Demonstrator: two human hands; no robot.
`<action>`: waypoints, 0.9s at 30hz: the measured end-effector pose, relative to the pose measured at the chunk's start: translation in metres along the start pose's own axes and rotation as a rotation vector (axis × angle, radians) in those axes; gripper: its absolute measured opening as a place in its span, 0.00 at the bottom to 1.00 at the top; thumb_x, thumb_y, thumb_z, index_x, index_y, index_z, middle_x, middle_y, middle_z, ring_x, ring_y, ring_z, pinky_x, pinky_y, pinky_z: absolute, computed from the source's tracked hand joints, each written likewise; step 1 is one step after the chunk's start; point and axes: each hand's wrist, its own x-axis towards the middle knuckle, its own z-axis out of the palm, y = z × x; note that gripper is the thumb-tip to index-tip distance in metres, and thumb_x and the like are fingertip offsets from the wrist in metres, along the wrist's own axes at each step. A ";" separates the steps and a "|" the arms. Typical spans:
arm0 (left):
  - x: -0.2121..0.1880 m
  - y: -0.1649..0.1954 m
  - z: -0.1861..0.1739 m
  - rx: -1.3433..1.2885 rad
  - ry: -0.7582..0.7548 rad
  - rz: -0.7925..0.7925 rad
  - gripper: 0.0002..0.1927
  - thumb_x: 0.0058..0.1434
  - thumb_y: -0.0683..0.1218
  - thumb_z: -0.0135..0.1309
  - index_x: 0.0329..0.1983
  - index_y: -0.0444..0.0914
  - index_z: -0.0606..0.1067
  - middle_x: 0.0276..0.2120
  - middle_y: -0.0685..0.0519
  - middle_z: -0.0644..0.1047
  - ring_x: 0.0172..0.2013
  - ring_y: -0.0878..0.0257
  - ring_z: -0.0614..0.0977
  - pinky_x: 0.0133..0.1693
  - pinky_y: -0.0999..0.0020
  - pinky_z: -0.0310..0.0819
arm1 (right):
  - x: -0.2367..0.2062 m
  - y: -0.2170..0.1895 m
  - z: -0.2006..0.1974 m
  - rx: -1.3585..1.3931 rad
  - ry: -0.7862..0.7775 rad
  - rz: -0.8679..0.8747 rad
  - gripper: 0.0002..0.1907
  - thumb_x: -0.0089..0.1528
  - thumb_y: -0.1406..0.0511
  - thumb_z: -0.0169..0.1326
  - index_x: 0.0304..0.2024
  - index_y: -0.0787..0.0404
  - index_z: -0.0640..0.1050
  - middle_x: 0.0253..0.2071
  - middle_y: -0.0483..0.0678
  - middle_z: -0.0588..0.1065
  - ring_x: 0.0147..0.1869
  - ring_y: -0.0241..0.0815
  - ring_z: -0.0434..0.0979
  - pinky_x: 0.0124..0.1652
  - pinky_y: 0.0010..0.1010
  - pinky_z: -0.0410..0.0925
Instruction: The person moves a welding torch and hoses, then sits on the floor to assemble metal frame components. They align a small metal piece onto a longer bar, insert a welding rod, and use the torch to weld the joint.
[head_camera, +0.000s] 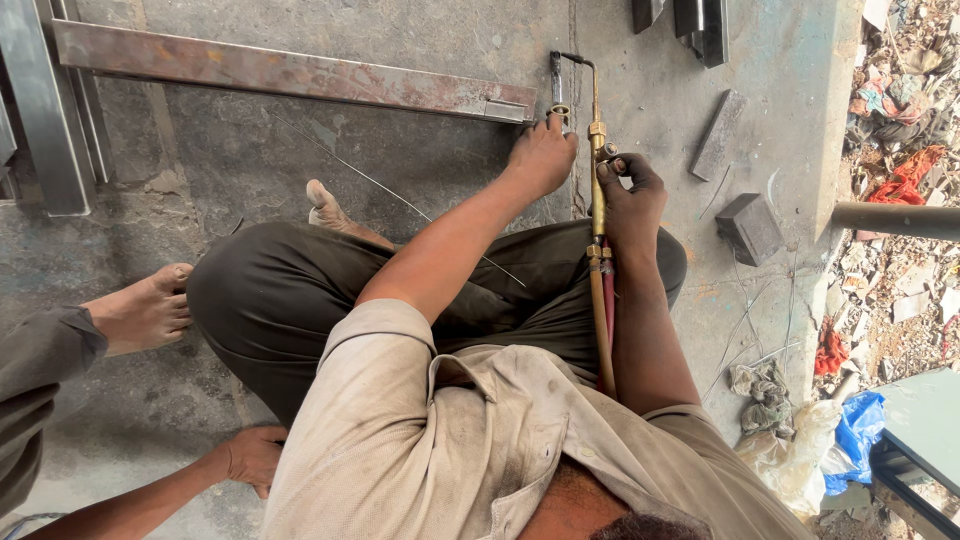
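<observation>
My right hand (630, 195) grips the brass body of a gas torch (597, 120), with the thumb and a finger at one of its valve knobs. The torch's bent black tip points away from me, and no flame shows. Its red and tan hoses (604, 310) run back along my right forearm. My left hand (540, 155) reaches forward beside the torch, fingertips pinching a small metal piece (558, 112) just under the tip. That spot is at the right end of a long rusty steel bar (280, 72) lying on the concrete floor. I am squatting, knees in dark trousers.
A thin wire rod (350, 170) lies slanted across the floor and my knee. Another person's bare foot (145, 310) and hand (250, 455) are at the left. Steel blocks (750, 225) and a grey pipe (895, 220) lie right; rubble and a blue bag (860, 430) sit past the slab edge.
</observation>
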 end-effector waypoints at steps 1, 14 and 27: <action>0.000 0.001 0.001 0.022 0.023 0.020 0.13 0.61 0.40 0.48 0.48 0.36 0.77 0.51 0.37 0.70 0.51 0.43 0.77 0.51 0.50 0.74 | 0.001 0.003 0.001 -0.002 -0.001 -0.031 0.05 0.65 0.70 0.61 0.43 0.67 0.81 0.29 0.40 0.73 0.31 0.28 0.69 0.30 0.24 0.65; 0.000 0.002 0.002 0.074 -0.014 0.023 0.13 0.62 0.41 0.48 0.48 0.36 0.77 0.51 0.38 0.71 0.52 0.44 0.76 0.52 0.52 0.72 | -0.003 0.012 0.001 -0.066 0.016 -0.131 0.07 0.64 0.71 0.61 0.45 0.67 0.82 0.30 0.41 0.75 0.36 0.29 0.69 0.38 0.25 0.67; -0.003 0.019 0.013 0.009 -0.178 0.058 0.11 0.69 0.41 0.44 0.47 0.34 0.76 0.49 0.34 0.75 0.46 0.41 0.81 0.48 0.47 0.76 | 0.001 -0.001 -0.016 0.279 0.066 0.120 0.11 0.67 0.65 0.61 0.43 0.70 0.79 0.26 0.50 0.76 0.22 0.38 0.78 0.19 0.28 0.71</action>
